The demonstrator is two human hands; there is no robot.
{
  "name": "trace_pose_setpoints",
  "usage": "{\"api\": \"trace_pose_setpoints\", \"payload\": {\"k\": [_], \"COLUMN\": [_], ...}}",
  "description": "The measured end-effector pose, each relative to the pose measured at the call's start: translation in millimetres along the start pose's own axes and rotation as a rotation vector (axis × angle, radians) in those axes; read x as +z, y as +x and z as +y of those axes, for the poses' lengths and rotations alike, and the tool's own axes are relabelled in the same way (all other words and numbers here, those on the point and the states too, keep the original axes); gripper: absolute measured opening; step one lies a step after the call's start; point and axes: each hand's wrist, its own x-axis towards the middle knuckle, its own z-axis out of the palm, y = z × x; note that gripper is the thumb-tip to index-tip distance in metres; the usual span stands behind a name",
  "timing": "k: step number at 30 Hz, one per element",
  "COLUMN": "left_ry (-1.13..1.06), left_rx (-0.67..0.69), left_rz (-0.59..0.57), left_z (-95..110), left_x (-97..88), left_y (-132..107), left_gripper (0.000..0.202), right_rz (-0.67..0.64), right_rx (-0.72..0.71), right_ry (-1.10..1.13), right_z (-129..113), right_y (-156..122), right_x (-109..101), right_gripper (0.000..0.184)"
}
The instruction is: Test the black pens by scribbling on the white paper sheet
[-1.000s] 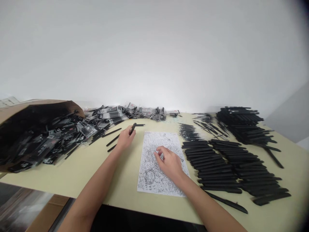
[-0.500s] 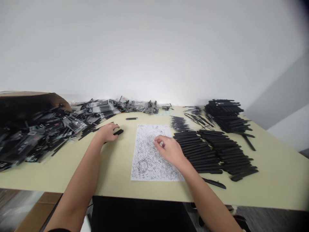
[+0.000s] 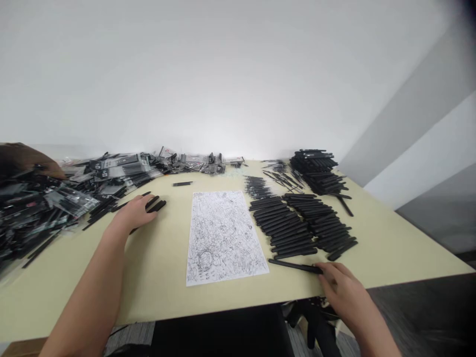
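Observation:
My right hand [image 3: 344,292] pinches the near end of a black pen [image 3: 292,266], which lies aslant by the table's front edge, just below the rows of pens. On the left, my left hand [image 3: 133,214] is closed over a few black pens [image 3: 158,206]; their ends stick out past its fingers, and the grip is partly hidden. Between the hands lies a white sheet [image 3: 223,238] covered in dense scribbles. Right of the sheet, black pens [image 3: 282,225] are laid side by side, with a second row [image 3: 322,223] beside them.
Plastic-wrapped black pens [image 3: 122,168] heap up along the left and back, beside a brown cardboard box [image 3: 29,156]. Thin refills [image 3: 256,187] and a stacked pile of pens [image 3: 314,168] lie at the back right. A few thin black sticks [image 3: 182,184] rest behind the sheet.
My right hand has moved from above the sheet to the right and nearer, taking hold of the loose pen's end. My left hand has closed over the pens. The view has swung right.

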Motion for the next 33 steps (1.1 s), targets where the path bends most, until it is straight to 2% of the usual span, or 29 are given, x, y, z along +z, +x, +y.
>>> {"api": "trace_pose_setpoints", "payload": {"k": [3,6,9,12,17,21,24,26,29,31,33], "left_ry": [-0.016,0.001,0.067,0.091,0.019,-0.21,-0.467,-0.649,-0.886,-1.012,-1.052], "left_rx": [0.003,-0.028,-0.032,0.047,0.242,0.522,0.629,0.636,0.516,0.394,0.336], "left_rz": [-0.016,-0.019,0.054,0.148,0.249,0.304,0.328,0.343,0.381,0.392,0.409], "left_z": [0.9,9.5,23.8,38.9,63.7,94.8,126.6,148.6,176.1,187.2,190.4], "left_x": [-2.5,-8.5,-14.3,-17.4,-14.7,-7.3,0.1,6.2,16.1,21.2,24.1], "left_y": [-2.0,-8.5,-15.9,-20.3,-21.5,-29.0,-38.1,-41.3,-39.1,-35.4,-32.9], "left_gripper": [0.075,0.077,0.078,0.072,0.061,0.05,0.044,0.042,0.038,0.034,0.033], "right_rz": [0.026,0.008,-0.008,0.001,0.044,-0.077,-0.217,-0.338,-0.419,-0.456,-0.451], "right_rx": [-0.012,-0.037,-0.063,-0.085,-0.101,-0.076,0.026,0.087,0.094,0.038,-0.055], "right_ry": [0.034,0.122,0.242,0.351,0.636,1.056,1.259,1.311,1.291,1.262,1.224], "right_z": [2.5,-4.9,-18.4,-40.0,-92.6,-140.5,-175.2,-195.7,-218.2,-225.9,-228.0], "right_y": [-4.5,-4.5,-2.2,7.7,51.9,100.4,127.6,137.5,142.7,143.0,142.2], "right_x": [7.9,6.2,-0.5,-5.2,0.3,15.9,33.7,48.1,70.9,84.1,93.9], "right_gripper": [0.034,0.031,0.028,0.026,0.024,0.028,0.03,0.031,0.03,0.026,0.024]}}
